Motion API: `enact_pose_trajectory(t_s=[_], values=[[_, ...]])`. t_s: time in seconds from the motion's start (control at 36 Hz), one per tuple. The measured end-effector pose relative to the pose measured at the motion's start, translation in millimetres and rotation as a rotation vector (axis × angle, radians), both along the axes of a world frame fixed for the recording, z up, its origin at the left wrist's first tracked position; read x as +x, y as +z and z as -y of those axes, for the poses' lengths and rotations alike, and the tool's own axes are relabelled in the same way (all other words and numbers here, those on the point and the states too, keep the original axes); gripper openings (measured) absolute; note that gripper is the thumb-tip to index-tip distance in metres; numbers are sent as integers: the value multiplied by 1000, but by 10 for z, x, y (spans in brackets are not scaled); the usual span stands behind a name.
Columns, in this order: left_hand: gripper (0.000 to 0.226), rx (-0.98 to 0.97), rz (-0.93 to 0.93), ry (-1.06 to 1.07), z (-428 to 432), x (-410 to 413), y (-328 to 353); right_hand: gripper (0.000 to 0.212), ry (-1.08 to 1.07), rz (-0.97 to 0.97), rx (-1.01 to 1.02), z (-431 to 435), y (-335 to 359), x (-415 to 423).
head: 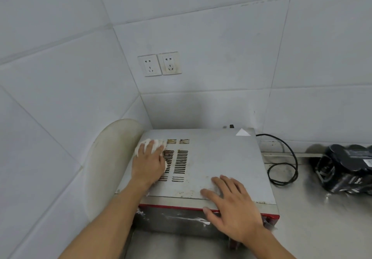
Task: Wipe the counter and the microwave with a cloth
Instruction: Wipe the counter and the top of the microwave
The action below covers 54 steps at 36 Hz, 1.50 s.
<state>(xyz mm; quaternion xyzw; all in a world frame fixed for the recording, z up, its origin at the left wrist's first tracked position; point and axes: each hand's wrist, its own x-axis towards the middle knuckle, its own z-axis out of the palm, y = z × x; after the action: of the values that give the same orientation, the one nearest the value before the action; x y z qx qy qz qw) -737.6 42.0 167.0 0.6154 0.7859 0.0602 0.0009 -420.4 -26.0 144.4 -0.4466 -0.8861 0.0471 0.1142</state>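
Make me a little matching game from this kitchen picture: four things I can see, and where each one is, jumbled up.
Things:
1. cloth
2. right hand
3. black cable
4. sockets

Places:
A. on the tiled wall
B. looped on the counter, right of the microwave
C. flat on the microwave's top, near its front edge
D. under the left hand, beside the vents

Pairs: 1-D, 2-C, 3-B, 4-A.
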Motion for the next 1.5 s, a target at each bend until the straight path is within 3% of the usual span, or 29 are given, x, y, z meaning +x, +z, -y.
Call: enact_pose_trajectory(t_s=[0.33,0.47,0.69,0.83,0.94,1.14,1.25,1.5], values=[[48,-82,60,-75,-200,-192,88,40,-3,3,11,16,12,2],[83,-138,-17,-169,-474,-580,-52,38,-2,-15,13,5,-5,2],[80,-250,-64,-134,-663,-414,140,41,2,3,22,-5,-25,-3],[49,-165,13,-154,-472,-375,194,41,4,-10,14,10,-19,1],[62,-85,3,-195,-324,-371,129,40,-1,-18,29,-3,-30,-11],[47,-87,-11,-150,-152,-260,146,41,8,-9,34,-14,-32,-2],[78,-102,-33,-153,217,-168,115,42,9,-16,24,-17,-41,7],[55,-122,-101,-190,881,-111,63,42,10,-44,24,-4,-62,14]])
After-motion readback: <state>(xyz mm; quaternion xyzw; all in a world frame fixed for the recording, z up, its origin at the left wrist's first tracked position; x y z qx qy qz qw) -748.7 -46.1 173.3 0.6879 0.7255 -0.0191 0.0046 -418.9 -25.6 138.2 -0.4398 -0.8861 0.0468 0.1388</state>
